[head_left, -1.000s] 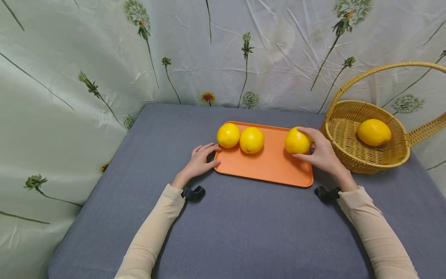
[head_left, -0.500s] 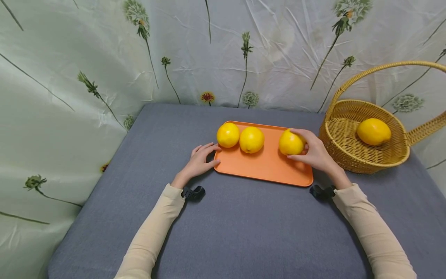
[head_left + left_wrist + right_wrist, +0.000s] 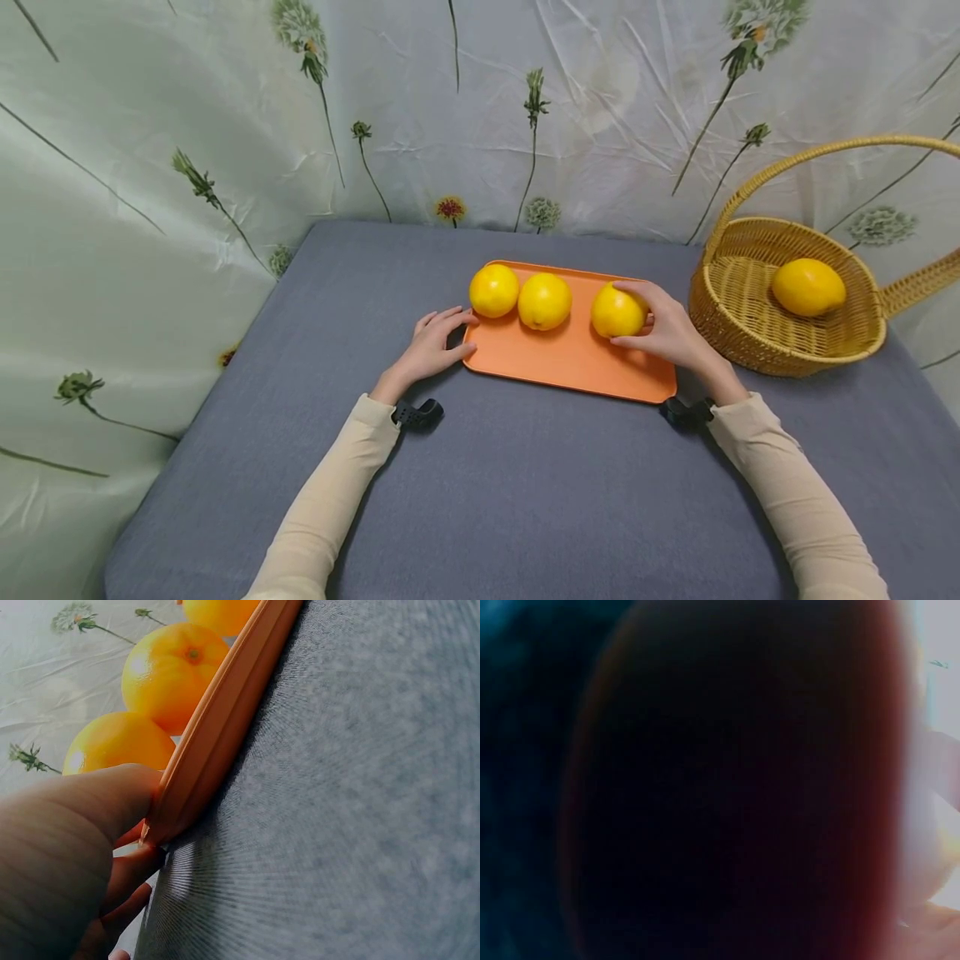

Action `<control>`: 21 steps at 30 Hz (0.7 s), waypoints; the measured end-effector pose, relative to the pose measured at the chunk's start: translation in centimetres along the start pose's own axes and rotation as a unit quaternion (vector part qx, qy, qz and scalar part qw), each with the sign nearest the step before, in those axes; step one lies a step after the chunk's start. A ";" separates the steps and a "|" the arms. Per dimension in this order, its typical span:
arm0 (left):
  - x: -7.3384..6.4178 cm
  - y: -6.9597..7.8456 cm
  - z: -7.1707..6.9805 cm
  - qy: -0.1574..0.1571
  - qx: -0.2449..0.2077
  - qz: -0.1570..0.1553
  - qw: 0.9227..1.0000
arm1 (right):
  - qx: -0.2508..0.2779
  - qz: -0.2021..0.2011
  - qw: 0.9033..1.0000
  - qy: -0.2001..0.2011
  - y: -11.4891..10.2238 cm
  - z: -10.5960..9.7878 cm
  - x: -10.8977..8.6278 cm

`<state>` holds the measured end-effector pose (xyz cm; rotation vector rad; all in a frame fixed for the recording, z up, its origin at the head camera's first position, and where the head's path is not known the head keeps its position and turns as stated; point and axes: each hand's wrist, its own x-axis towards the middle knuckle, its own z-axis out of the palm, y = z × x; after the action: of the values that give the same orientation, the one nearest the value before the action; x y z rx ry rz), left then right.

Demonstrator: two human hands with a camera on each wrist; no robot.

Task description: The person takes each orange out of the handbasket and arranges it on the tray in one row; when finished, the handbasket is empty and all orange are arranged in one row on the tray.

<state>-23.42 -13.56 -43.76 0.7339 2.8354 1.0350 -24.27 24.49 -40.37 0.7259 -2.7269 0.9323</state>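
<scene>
An orange tray (image 3: 555,358) lies on the table with two yellow-orange oranges, the left orange (image 3: 493,291) and the middle orange (image 3: 544,301), side by side near its left end. My right hand (image 3: 667,329) grips a third orange (image 3: 617,311) over the tray's right half, thumb in front and fingers behind. Whether this orange touches the tray cannot be told. At the tray's left end my left hand (image 3: 431,343) holds the rim; the left wrist view shows its thumb (image 3: 124,791) against the tray corner, fingers beyond. The right wrist view is mostly blocked by a dark blur.
To the right of the tray stands a wicker basket (image 3: 787,354) with a tall arched handle; a lemon (image 3: 808,287) lies in it. A flowered curtain (image 3: 600,125) hangs behind the grey cloth-covered table (image 3: 540,475).
My right hand has moved left over the tray with the orange, closer to the middle one. The left hand and the tray have stayed in place.
</scene>
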 end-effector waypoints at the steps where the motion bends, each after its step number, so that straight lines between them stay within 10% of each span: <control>1: 0.0 0.0 0.0 -0.001 0.000 0.000 1.000 | 0.001 0.000 1.000 -0.003 0.0 0.0 0.0; 21: 0.0 0.0 0.1 0.002 -0.001 -0.003 1.000 | 0.048 -0.007 0.997 -0.060 -0.4 0.5 0.6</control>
<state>-23.39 -13.48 -43.82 0.7245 2.8365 1.0397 -24.61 23.70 -40.38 0.8428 -2.7909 1.0572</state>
